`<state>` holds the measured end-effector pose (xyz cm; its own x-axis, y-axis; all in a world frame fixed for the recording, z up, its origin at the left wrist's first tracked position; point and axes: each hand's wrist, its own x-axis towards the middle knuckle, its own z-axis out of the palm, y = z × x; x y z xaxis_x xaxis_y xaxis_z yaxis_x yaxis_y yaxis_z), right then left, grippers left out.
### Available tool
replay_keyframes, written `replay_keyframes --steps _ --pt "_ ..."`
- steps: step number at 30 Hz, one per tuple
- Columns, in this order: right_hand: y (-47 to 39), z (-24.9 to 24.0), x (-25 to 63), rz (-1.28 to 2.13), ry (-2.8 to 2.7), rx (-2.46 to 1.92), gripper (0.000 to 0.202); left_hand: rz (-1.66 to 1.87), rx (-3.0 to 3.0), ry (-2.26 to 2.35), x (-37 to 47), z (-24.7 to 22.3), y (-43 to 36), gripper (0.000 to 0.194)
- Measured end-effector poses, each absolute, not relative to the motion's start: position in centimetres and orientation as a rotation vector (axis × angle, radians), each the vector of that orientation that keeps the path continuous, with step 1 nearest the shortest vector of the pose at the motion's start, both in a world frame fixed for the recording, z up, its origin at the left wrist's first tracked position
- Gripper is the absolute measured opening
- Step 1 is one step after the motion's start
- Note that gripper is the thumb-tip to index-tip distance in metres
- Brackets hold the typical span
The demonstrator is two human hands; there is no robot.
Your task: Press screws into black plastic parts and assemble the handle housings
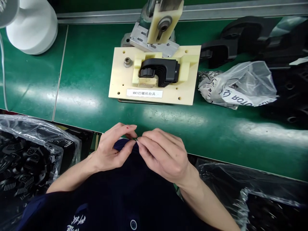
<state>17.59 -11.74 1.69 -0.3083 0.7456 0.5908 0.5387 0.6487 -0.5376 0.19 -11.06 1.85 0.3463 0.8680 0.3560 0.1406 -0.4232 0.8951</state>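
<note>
My left hand point(115, 146) and my right hand point(166, 154) meet at the fingertips, just in front of the bench edge. Between them is a tiny dark piece point(135, 139), pinched by both hands and too small to name. Beyond the hands, a cream fixture plate point(117, 73) with a printed label lies on the green bench. A black, curved plastic part point(163, 67) with ribs sits in the plate's raised nest. Over the back of the plate stands a press head point(165, 24) with a bolt in its face.
Right of the fixture lie a clear plastic bag of small parts point(237, 85) and black plastic parts point(223, 48). A white rounded container point(33, 27) stands at back left. Plastic-lined bins of black parts point(26, 160) flank my body below the green bench point(91, 64).
</note>
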Motion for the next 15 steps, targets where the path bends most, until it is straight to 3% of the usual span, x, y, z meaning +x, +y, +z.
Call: replay_keyframes --steps 8,15 --pt "-12.1 1.6 17.8 0.242 -1.984 -0.844 0.009 1.380 2.018 0.773 0.9 1.8 -10.8 0.066" --pt "-12.4 1.8 18.1 0.317 -1.988 -0.817 0.019 1.331 2.229 0.798 -0.5 1.6 -11.5 0.065"
